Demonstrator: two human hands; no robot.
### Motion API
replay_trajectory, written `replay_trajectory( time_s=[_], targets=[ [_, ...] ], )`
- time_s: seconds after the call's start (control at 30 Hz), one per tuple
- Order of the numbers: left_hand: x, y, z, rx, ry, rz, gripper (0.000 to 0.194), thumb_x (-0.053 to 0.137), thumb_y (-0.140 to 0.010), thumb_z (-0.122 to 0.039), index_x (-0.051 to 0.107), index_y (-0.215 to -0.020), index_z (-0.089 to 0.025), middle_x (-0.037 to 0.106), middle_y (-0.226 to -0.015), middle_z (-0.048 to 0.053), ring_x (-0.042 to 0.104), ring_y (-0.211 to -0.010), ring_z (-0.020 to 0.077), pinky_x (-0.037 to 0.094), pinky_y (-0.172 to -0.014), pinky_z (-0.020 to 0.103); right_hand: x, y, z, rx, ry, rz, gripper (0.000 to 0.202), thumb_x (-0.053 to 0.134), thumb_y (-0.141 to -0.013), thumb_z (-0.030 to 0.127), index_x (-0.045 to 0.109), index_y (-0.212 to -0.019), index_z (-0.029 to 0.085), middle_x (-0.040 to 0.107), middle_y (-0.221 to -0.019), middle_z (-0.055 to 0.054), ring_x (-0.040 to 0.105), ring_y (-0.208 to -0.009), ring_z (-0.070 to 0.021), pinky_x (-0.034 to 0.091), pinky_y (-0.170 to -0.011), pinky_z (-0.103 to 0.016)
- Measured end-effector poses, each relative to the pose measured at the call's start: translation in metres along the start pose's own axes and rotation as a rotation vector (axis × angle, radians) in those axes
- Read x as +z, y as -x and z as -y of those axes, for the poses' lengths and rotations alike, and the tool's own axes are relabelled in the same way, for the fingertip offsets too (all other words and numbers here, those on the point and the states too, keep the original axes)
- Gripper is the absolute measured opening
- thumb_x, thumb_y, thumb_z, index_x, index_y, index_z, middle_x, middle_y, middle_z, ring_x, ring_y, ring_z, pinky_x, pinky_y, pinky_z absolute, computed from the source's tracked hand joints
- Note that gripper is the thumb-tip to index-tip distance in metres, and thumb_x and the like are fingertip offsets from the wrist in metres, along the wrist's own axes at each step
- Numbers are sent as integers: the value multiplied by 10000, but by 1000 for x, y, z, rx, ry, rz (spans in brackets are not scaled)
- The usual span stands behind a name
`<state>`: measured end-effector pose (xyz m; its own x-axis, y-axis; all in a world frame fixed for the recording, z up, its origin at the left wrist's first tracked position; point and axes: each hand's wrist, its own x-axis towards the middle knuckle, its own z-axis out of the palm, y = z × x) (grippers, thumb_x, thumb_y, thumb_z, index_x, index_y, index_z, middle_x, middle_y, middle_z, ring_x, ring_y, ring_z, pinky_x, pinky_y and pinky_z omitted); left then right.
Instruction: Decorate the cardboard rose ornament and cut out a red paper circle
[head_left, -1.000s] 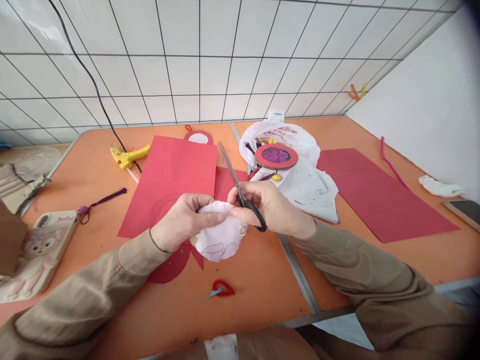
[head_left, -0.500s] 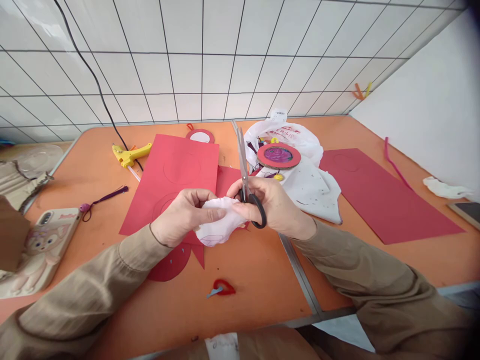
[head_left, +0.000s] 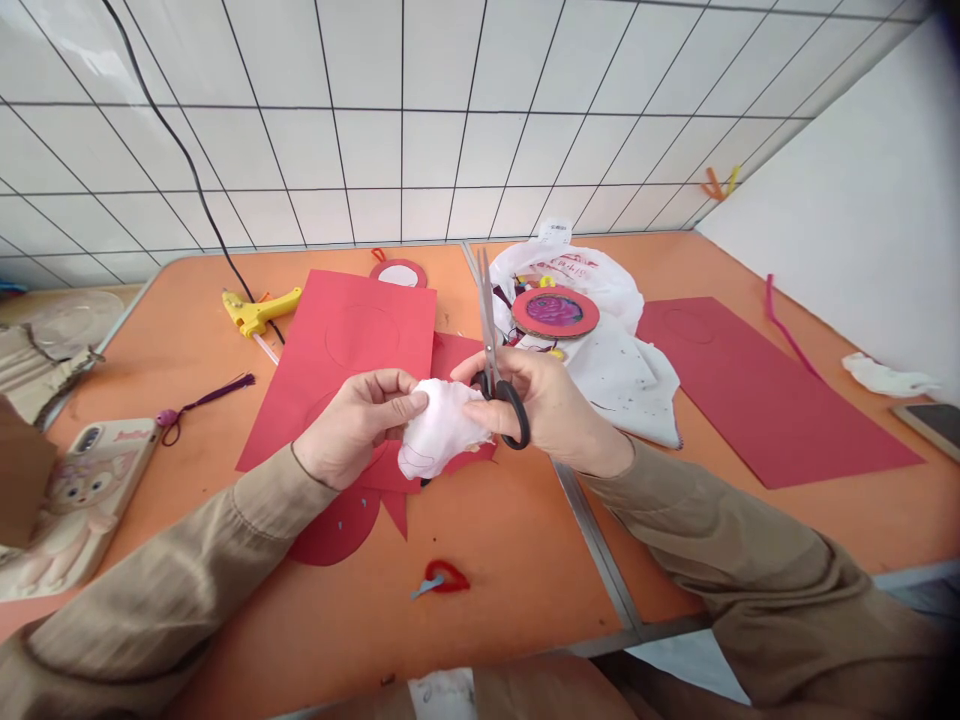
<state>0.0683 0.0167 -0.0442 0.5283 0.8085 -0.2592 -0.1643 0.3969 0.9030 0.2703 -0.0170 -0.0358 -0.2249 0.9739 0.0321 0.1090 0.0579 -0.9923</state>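
Note:
A white piece of cloth (head_left: 442,428) with a faint drawn line hangs between both hands over the orange table. My left hand (head_left: 367,415) pinches its upper left edge between thumb and fingers. On its right side, my right hand (head_left: 536,405) grips the cloth and also carries scissors (head_left: 489,325), blades pointing up and black handles round the fingers. Beneath and behind the hands lie red paper sheets (head_left: 375,320) with circles drawn on them. A round red piece (head_left: 337,530) lies below my left hand.
A yellow glue gun (head_left: 259,310), a purple tassel (head_left: 217,392) and a phone (head_left: 97,500) are at left. Behind right sits a plastic bag (head_left: 615,275) with a red-rimmed disc (head_left: 556,313). More red paper (head_left: 772,390) lies right; a red heart (head_left: 448,576) is in front.
The cloth has turned and bunched, its lower edge rising a little. My left hand has shifted slightly up and left, with its thumb now at the cloth's upper edge.

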Motion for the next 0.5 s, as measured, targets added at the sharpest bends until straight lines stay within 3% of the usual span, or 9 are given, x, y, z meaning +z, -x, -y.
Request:
replay_trajectory(
  time_s=[0.13,0.27,0.33,0.4,0.5],
  targets=[
    [1,1,1,94,-3,-72,287,846,-670,-317,664,-805,-139,677,-677,9,615,-561,116,501,-520,224,0,-1,1,5,-5,-6,270,763,-654,229,633,-882,168,538,-581,56,454,-497,-77,401,-459,-213],
    [3,3,1,200,-84,-2,511,855,-653,-221,635,-1113,-196,678,-706,-15,644,-610,158,533,-531,267,-1,-1,2,-1,1,-29,273,776,-658,245,627,-872,164,533,-578,55,453,-484,-77,393,-453,-220],
    [6,4,1,229,-119,23,462,850,-635,-168,674,-1060,-201,680,-740,-10,645,-646,161,543,-556,278,-2,-1,1,2,-5,-16,264,770,-672,241,629,-880,162,512,-573,62,440,-477,-71,380,-446,-215],
    [7,6,2,248,-162,17,271,823,-650,-157,723,-901,-181,685,-759,12,649,-687,168,551,-605,295,-2,-1,1,-7,-22,-15,261,772,-671,234,628,-876,162,492,-579,68,424,-482,-64,365,-438,-205],
    [7,7,5,277,-273,-59,164,791,-663,-156,748,-821,-174,686,-768,28,644,-735,183,548,-671,324,-2,-2,2,-3,-51,-9,262,779,-664,228,629,-868,159,452,-578,81,397,-474,-53,345,-424,-197]
  ],
)
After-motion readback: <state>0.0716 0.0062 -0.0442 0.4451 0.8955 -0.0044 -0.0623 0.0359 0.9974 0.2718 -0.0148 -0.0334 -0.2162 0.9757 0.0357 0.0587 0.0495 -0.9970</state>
